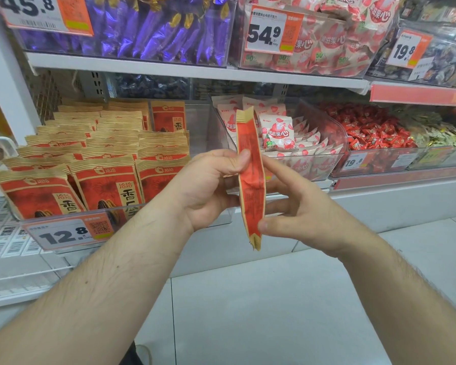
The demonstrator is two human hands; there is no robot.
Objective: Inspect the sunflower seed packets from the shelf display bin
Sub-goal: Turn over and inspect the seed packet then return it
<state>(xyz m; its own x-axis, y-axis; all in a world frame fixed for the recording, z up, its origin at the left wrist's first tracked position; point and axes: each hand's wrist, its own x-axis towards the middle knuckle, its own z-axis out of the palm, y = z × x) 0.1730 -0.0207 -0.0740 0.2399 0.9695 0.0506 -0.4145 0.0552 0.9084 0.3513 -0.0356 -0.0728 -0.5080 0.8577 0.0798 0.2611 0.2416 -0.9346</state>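
Red-and-kraft packet (250, 177) held edge-on: left hand (208, 188) pinching mid-seam, right hand (295, 217) thumb-and-fingers at bottom. Best rotated face-on above display bin (127, 219), grip light.

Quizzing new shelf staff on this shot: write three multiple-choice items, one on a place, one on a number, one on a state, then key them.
1. Where is the bin of sunflower seed packets?
A. lower shelf, left
B. top shelf, right
C. on the floor

2. Which price is on the tag at that bin's front?
A. 54.9
B. 12.8
C. 45.8

3. How is the held seed packet turned?
A. flat, face up
B. folded in half
C. upright, edge-on to the camera

Key:
1 A, the bin sits low, left of the strawberry candy bin.
2 B, the tag reads 12.8.
3 C, left hand and right hand pinch it, narrow side showing.
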